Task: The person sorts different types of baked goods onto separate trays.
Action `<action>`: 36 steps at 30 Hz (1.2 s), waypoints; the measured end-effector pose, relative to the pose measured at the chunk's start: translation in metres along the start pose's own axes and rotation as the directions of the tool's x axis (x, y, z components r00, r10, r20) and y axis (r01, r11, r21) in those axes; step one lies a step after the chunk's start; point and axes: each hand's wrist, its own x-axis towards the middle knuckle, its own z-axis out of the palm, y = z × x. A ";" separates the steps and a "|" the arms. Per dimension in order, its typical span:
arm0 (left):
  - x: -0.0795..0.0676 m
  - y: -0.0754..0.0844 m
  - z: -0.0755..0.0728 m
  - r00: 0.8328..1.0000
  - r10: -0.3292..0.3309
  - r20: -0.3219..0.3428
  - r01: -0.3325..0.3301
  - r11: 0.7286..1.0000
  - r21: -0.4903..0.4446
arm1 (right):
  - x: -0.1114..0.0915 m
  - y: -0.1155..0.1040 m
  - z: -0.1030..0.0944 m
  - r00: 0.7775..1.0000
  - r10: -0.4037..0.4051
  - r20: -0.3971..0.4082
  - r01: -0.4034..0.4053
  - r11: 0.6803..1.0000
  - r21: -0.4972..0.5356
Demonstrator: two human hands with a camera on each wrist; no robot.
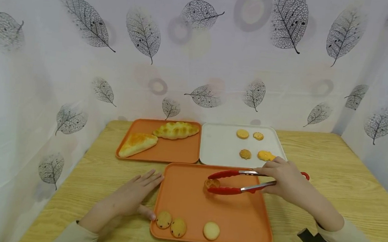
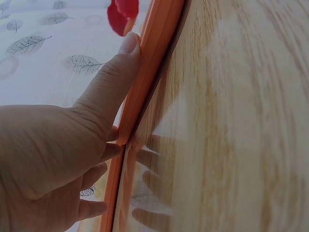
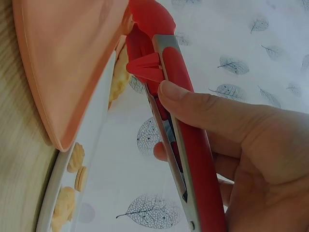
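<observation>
My right hand grips red-and-silver tongs, thumb along one arm in the right wrist view. The tongs' red tips stand either side of a small brown cookie over the front orange tray; I cannot tell whether they squeeze it. At that tray's left edge rests my left hand, fingers spread and straight, with the thumb tip at the rim. Along the tray's near side lie two dark-specked cookies, one beside the other, and a plain round cookie.
Behind on the left, another orange tray bears a triangular bread and a ridged loaf. Beside it a white tray carries several biscuits, including a yellow one near my right hand. Leaf-patterned sheeting surrounds the wooden table.
</observation>
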 end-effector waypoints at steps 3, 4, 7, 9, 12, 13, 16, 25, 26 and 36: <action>0.000 0.000 0.000 1.000 -0.003 0.005 0.003 1.000 -0.007 | 0.001 0.004 -0.004 0.999 0.043 -0.008 -0.043 0.999 -0.010; 0.000 0.000 -0.001 1.000 -0.003 0.005 0.003 1.000 -0.010 | 0.002 0.005 -0.005 0.998 0.060 -0.006 -0.060 0.998 -0.010; 0.000 0.000 -0.001 1.000 -0.002 0.007 0.003 1.000 -0.015 | 0.003 0.010 -0.008 0.995 0.103 -0.017 -0.103 0.995 -0.003; 0.000 0.000 -0.001 1.000 -0.001 0.007 0.002 1.000 -0.015 | 0.003 0.014 -0.009 0.992 0.121 -0.032 -0.122 0.993 -0.006; 0.000 0.000 -0.001 1.000 0.000 0.006 0.001 1.000 -0.013 | 0.005 0.021 -0.010 0.988 0.142 -0.058 -0.143 0.990 -0.013; 0.001 0.000 -0.001 1.000 -0.002 0.007 0.002 1.000 -0.014 | 0.005 0.023 -0.010 0.987 0.150 -0.062 -0.152 0.988 -0.017; 0.001 0.000 -0.001 1.000 -0.003 0.010 0.003 1.000 -0.016 | 0.008 0.030 -0.011 0.979 0.197 -0.046 -0.197 0.980 -0.013; -0.001 0.000 0.001 1.000 0.001 -0.001 -0.001 1.000 -0.012 | 0.025 0.048 -0.003 0.942 0.331 0.059 -0.328 0.943 -0.064; -0.001 -0.001 0.001 1.000 0.001 -0.003 -0.001 1.000 -0.010 | 0.027 0.050 -0.002 0.935 0.346 0.076 -0.341 0.937 -0.067; 0.000 -0.001 0.000 1.000 -0.001 0.009 0.002 1.000 -0.015 | 0.052 0.066 0.015 0.888 0.430 0.161 -0.417 0.902 -0.108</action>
